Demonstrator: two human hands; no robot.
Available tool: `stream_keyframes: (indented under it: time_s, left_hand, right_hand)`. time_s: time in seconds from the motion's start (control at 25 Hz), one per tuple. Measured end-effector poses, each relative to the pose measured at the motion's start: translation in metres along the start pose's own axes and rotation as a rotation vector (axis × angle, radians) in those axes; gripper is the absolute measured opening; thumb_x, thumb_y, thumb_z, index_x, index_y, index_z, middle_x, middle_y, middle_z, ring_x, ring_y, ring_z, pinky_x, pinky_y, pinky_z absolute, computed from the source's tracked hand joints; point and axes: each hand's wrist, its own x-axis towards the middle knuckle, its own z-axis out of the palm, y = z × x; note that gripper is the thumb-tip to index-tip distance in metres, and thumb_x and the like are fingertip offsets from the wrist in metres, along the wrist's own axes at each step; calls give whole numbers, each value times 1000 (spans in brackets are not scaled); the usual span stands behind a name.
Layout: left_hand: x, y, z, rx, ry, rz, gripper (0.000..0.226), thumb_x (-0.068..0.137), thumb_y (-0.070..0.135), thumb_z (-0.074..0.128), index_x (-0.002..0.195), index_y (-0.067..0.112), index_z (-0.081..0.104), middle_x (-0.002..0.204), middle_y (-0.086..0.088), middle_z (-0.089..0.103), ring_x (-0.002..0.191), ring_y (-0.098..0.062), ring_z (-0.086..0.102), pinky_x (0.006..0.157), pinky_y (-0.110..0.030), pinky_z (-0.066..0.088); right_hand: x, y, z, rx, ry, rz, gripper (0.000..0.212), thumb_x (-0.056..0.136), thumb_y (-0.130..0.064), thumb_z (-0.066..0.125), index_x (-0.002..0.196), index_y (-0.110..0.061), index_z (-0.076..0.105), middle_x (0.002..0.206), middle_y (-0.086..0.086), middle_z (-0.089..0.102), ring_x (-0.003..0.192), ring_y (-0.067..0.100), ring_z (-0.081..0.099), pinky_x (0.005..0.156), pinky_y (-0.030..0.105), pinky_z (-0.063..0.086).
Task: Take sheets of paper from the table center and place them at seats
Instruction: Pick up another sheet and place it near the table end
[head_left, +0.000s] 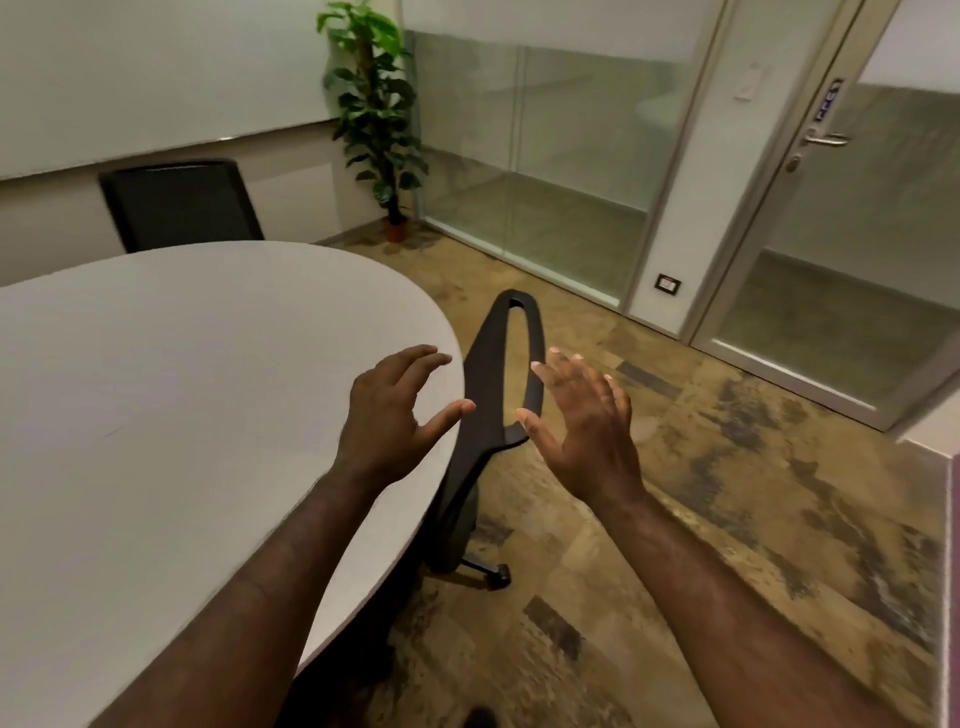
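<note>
Both hands empty, fingers spread: left hand (393, 410) over the right edge of the pale oval tabletop (182, 389), right hand (582, 421) off the edge, above the black mesh-backed swivel chair (496, 415) tucked under that edge. No sheets of paper in view on the tabletop, so the stack's place cannot be told. Likely next: turn toward the table centre, lift one sheet flat with both hands; second black chair (182, 205) waits at the far edge.
</note>
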Motion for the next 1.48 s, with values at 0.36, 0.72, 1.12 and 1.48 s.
stream_keyframes:
  time_s: [0.36,0.72,1.12,1.48]
  left_hand:
    - [198,8,154,-177,-64,69,52,85,58,58,121,21,61,123,2,61,113,-16,57,92,-40,48]
    - [381,-12,297,-337,-122,-111,39,87,47,62,116,21,62,106,5,66,96,-9,60,75,-25,48]
    - [516,-99,363,-187,89,-450,31,86,44,65,108,22,65,105,6,66,94,-10,61,76,-23,49]
    - [593,-282,365,60,191,-627,31,86,45,64,108,23,64,104,6,67,91,-10,62,80,-34,53]
  right_hand:
    - [128,184,13,-86,46,181,57,91,-54,45,141,-27,44,153,-1,39,142,24,32,114,50,19]
    - [300,364,53,14,32,159,53,92,-50,50,141,-28,43,148,-1,46,138,27,38,111,54,24]
    - [557,451,157,168,-133,-193,51,92,-46,55,138,-27,45,147,-1,48,135,24,43,108,57,31]
    - [755,375,344,253,-298,-492,54,90,-52,47,138,-28,45,147,-3,48,134,24,43,111,51,24]
